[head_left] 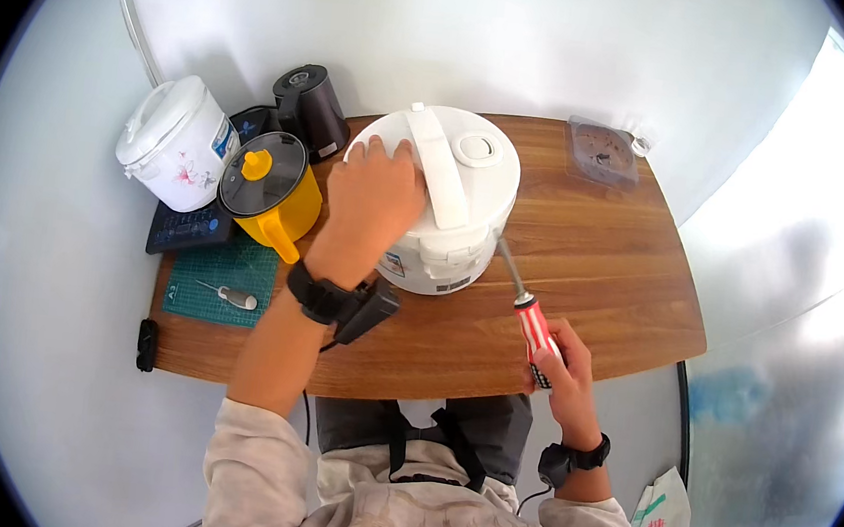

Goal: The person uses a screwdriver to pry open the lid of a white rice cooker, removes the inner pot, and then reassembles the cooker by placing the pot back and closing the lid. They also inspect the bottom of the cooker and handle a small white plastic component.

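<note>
Two hands busy: your left hand (376, 191), fingers parted, gripping nothing visible, lies atop white rice cooker (494, 192) on table (611, 280); your right hand (570, 369) curls round screwdriver (531, 319) alongside. Cooker likely bulky, slick: brace top. Screwdriver likely light, rigid: take handle (535, 336). Long axis slants, tip up-left toward cooker.

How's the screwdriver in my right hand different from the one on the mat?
The held screwdriver has a mostly red and white handle; the mat screwdriver has a grayish one. The held one looks bigger than the mat one. Your right hand grips the held one; the mat one lies loose. Both have slim shafts.
</note>
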